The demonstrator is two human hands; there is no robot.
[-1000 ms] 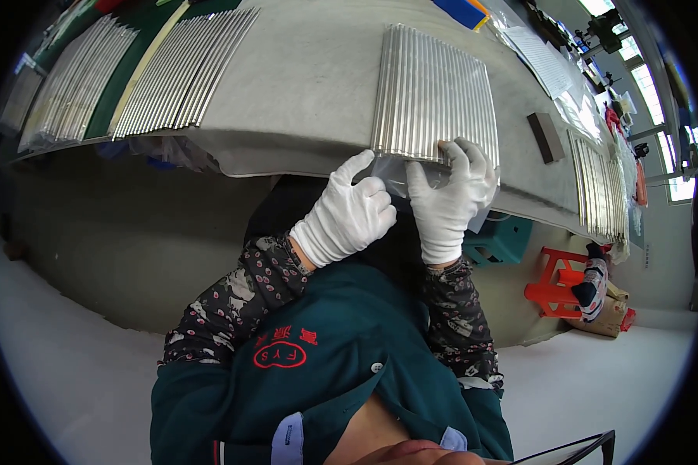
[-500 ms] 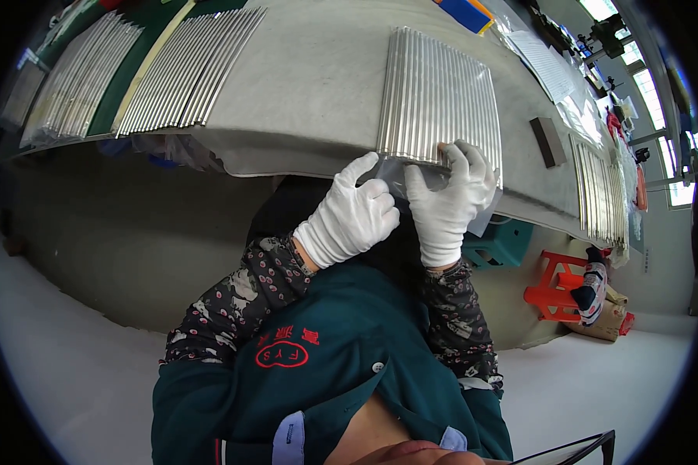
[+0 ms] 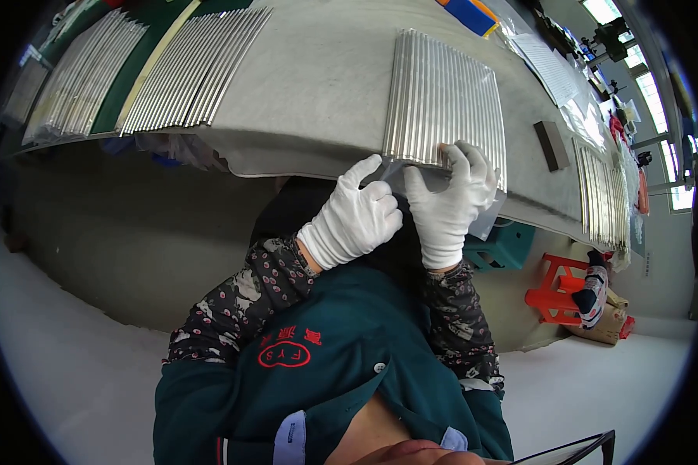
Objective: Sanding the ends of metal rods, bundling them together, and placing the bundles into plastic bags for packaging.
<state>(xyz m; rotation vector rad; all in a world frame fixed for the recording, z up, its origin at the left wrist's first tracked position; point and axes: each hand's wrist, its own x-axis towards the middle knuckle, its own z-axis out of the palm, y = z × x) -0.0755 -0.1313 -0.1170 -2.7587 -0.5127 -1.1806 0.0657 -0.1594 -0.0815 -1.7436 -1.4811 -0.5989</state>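
Only a little has changed: the table has slid slightly to the right in the view, while both hands keep almost the same shape. So the flat row of shiny silver metal rods (image 3: pixel 446 101) seems to lie where it did — at the near edge of the long grey-covered table (image 3: pixel 310 85). The white-gloved left hand (image 3: pixel 353 217) has its thumb out and fingers curled; I cannot tell if it pinches the thin, clear plastic sheet (image 3: pixel 395 172). The white-gloved right hand (image 3: pixel 451 200) is half open, fingertips at the rod ends. A dark brown block (image 3: pixel 551 146) lies to the right — beyond it, a bright orange-red plastic stool (image 3: pixel 554 291) stands on the floor.
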